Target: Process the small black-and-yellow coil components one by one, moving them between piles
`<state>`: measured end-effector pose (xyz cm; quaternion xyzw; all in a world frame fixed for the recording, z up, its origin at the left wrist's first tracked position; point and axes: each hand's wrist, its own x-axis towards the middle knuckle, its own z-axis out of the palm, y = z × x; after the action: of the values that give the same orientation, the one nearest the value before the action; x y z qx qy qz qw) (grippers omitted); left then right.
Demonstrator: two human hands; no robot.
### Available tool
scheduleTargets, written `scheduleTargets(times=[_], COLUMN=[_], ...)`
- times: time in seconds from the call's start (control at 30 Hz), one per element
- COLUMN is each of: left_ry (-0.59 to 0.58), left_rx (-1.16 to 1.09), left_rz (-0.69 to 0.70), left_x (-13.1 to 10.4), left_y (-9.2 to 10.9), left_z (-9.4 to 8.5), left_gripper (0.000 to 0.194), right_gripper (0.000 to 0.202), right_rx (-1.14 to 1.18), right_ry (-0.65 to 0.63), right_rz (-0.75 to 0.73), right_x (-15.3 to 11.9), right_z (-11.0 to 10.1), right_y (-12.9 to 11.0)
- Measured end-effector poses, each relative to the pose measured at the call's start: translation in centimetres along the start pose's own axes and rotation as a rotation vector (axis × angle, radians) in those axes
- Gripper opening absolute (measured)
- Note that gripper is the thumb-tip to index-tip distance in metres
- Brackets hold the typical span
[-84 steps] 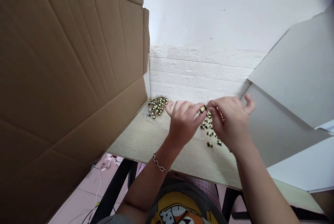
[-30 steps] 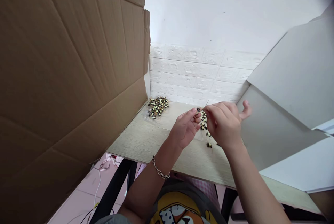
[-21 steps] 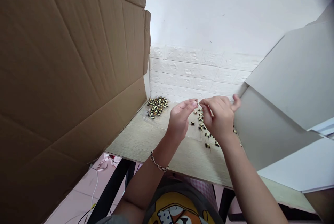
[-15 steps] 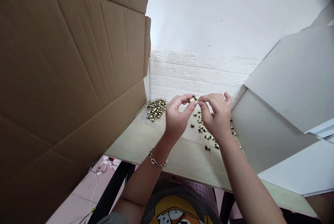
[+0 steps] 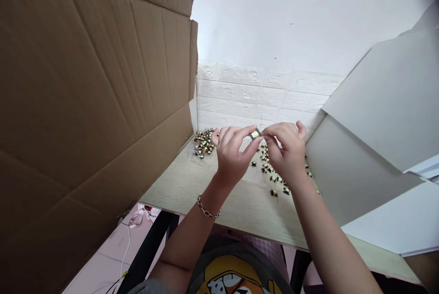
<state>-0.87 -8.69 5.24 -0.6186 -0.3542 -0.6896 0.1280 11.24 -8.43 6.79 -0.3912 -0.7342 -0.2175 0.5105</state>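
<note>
My left hand (image 5: 234, 150) pinches a small black part with a yellow band (image 5: 254, 134) between thumb and fingertips, raised above the table. Thin wires stick up from this part. My right hand (image 5: 287, 147) is closed at the part's right end, thumb and index finger pressed together; whatever lies between those fingertips is too small to make out. Similar parts lie heaped in a pile (image 5: 205, 143) beyond my left hand. More of them are scattered (image 5: 273, 192) beneath and around my right hand, some hidden by it.
A tall brown cardboard sheet (image 5: 103, 79) stands on the left. White boards (image 5: 373, 102) lean along the right side. Behind the pale wooden table (image 5: 192, 184) is a white wall (image 5: 274, 19) with a brick-patterned lower part. A cable (image 5: 125, 248) hangs below on the left.
The held part has turned so its yellow band shows more fully. My left hand's little finger has lifted outward near the pile. My right hand has barely moved.
</note>
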Motion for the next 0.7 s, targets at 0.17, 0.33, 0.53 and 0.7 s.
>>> scheduleTargets(times=[0.17,0.33,0.53,0.7], left_ry=[-0.011,0.0,0.037,0.064], left_rx=[0.012,0.07,0.165,0.222], left_rz=[-0.01,0.024,0.112,0.166], left_x=[-0.3,-0.6,-0.9,-1.1], left_y=[-0.2,-0.6,-1.2,-1.7], left_z=[0.0,0.1,0.4,0.5], left_gripper=[0.014,0.014,0.015,0.016], right_gripper=[0.015,0.017,0.016,0.017], right_rx=[-0.09,-0.157,-0.223,-0.261], right_ry=[0.002,-0.027,-0.02,0.005], right_rz=[-0.056,-0.086,-0.089,-0.103], right_x=[0.1,0.2,0.3,0.2], right_z=[-0.6,-1.3,-1.8,-1.3], right_y=[0.3,0.4,0.1,-0.2])
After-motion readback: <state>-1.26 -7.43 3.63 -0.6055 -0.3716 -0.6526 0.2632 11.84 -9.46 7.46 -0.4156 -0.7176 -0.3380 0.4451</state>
